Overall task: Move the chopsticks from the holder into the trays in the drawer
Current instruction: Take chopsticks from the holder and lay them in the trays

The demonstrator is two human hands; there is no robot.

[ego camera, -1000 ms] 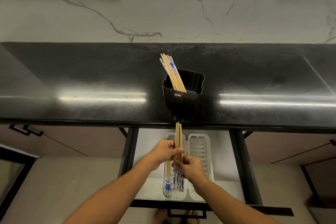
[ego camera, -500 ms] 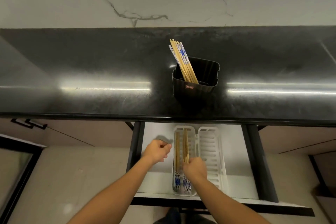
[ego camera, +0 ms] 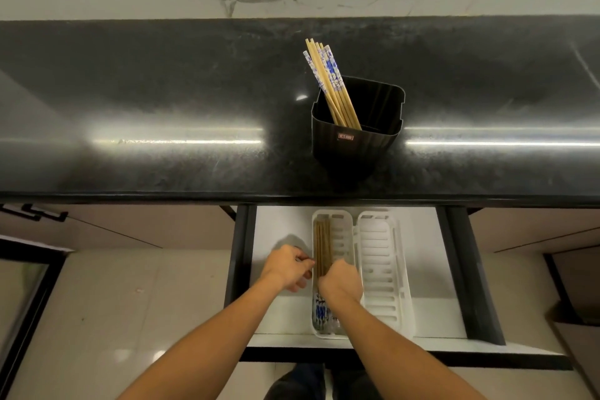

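A black holder [ego camera: 357,136] stands on the dark counter with several wooden chopsticks [ego camera: 329,81] leaning to its left corner, some with blue-and-white tops. Below, the drawer [ego camera: 279,224] is open with two white slotted trays side by side. In the left tray [ego camera: 344,230] lie several chopsticks [ego camera: 323,242], blue-patterned ends toward me. My right hand [ego camera: 341,281] is curled down over them in that tray, fingers closed on the bundle. My left hand [ego camera: 287,266] is curled, with nothing in it, fingertips at the tray's left rim. The right tray [ego camera: 380,256] shows only bare slots.
The black counter edge [ego camera: 194,196] overhangs the back of the drawer. Dark drawer rails [ego camera: 461,269] run along both sides. Closed cabinet fronts with a black handle [ego camera: 35,214] flank it. A marble wall rises behind the counter; pale floor tiles lie at lower left.
The bundle I held upright in both hands has gone down flat into the left tray. My left hand let go, moved aside, then came back to the tray's rim.
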